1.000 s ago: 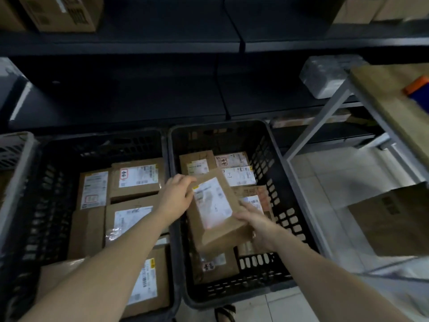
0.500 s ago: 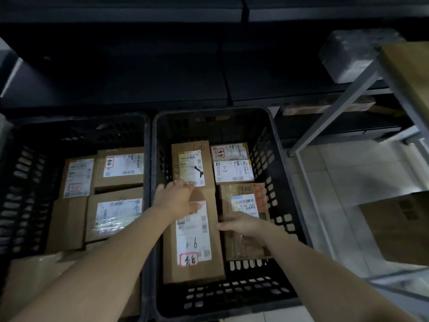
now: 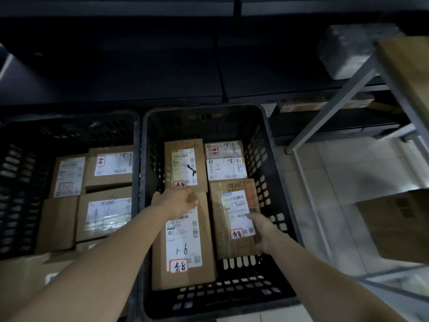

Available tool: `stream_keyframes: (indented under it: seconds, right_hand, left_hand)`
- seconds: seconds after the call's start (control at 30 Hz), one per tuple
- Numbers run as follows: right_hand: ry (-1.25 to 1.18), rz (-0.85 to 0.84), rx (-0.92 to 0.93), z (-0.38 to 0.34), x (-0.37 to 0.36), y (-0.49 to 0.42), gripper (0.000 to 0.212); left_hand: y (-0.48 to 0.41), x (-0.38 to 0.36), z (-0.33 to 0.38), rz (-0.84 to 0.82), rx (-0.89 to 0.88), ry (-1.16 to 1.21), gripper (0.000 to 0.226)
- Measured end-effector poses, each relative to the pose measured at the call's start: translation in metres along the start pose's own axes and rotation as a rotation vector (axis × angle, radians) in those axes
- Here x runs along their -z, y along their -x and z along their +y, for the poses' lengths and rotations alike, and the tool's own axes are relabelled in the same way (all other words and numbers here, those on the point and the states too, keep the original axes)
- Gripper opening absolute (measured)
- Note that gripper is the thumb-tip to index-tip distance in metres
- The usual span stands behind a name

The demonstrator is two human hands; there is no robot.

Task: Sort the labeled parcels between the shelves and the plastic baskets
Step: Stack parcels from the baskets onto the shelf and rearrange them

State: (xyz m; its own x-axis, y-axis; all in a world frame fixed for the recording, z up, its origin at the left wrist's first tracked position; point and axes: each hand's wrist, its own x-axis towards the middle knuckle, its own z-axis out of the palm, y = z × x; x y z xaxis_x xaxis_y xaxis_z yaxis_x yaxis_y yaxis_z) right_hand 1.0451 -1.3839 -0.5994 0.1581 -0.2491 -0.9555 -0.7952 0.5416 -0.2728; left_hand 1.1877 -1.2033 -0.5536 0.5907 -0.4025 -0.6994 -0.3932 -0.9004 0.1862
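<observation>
The right hand (image 3: 262,228) has moved off the long parcel (image 3: 185,252) and now grips the right side of the brown parcel (image 3: 234,205) beside it, with a finger on its label. The left hand (image 3: 176,201) still lies on the long parcel's far end, fingers bent; I cannot tell if it holds on. Both parcels lie flat in the middle basket (image 3: 274,173), with the far parcels (image 3: 185,163) behind them. The left basket (image 3: 69,117) holds boxes (image 3: 106,166) too. Far back are dark shelves (image 3: 139,66). A counter (image 3: 408,70) stands at the right.
</observation>
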Motion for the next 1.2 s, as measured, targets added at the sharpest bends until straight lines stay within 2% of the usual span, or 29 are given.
stream_keyframes:
  seconds: [0.13,0.23,0.3,0.33,0.4,0.43,0.6,0.7,0.8,0.97,1.03,1.1,1.13,1.2]
  right_hand:
    - [-0.004,0.026,0.185,-0.038,-0.024,0.009,0.02]
    - [0.021,0.099,0.163,-0.034,-0.043,-0.004,0.034]
    - [0.008,0.154,0.112,-0.008,-0.038,-0.026,0.033]
    - [0.007,0.188,0.076,0.006,-0.031,-0.033,0.04]
    - [-0.018,0.26,0.03,0.029,-0.016,-0.047,0.07]
    - [-0.052,0.267,0.016,0.037,-0.009,-0.061,0.079]
    - [-0.155,0.153,-0.121,0.049,0.004,-0.086,0.076]
    - [-0.275,0.1,-0.108,0.049,-0.001,-0.077,0.066]
    - [-0.151,0.044,-0.076,0.029,-0.011,-0.002,0.057]
    - [0.146,0.043,-0.057,0.02,-0.017,0.031,0.048]
    - [0.319,0.139,0.048,0.02,-0.03,0.033,0.053]
    - [0.616,0.211,0.189,0.023,-0.038,0.036,0.06]
    - [0.711,0.203,0.273,0.025,-0.042,0.035,0.058]
    - [0.709,0.042,0.399,0.023,-0.049,0.037,0.05]
  left_hand:
    - [0.004,-0.003,0.001,0.038,-0.005,-0.014,0.051]
    - [0.007,-0.005,0.002,0.017,-0.01,-0.013,0.051]
    - [0.008,-0.006,0.0,0.01,-0.019,-0.009,0.05]
    - [0.008,-0.007,0.0,0.015,-0.023,-0.007,0.049]
    - [0.007,-0.007,-0.001,0.021,-0.02,-0.002,0.047]
    - [0.007,-0.007,0.0,0.021,-0.015,-0.002,0.047]
    - [0.006,-0.012,-0.002,0.047,-0.001,0.015,0.046]
    - [0.007,-0.013,-0.002,0.047,-0.015,0.025,0.044]
    - [0.008,-0.016,0.0,0.028,-0.033,0.005,0.045]
    - [0.01,-0.015,-0.001,0.009,-0.011,0.0,0.049]
    - [0.011,-0.013,-0.002,-0.013,-0.032,-0.054,0.047]
    - [0.012,-0.011,-0.004,-0.008,-0.061,-0.136,0.043]
    - [0.013,-0.008,-0.005,-0.005,-0.069,-0.171,0.042]
    - [0.012,-0.005,-0.007,-0.007,-0.082,-0.225,0.04]
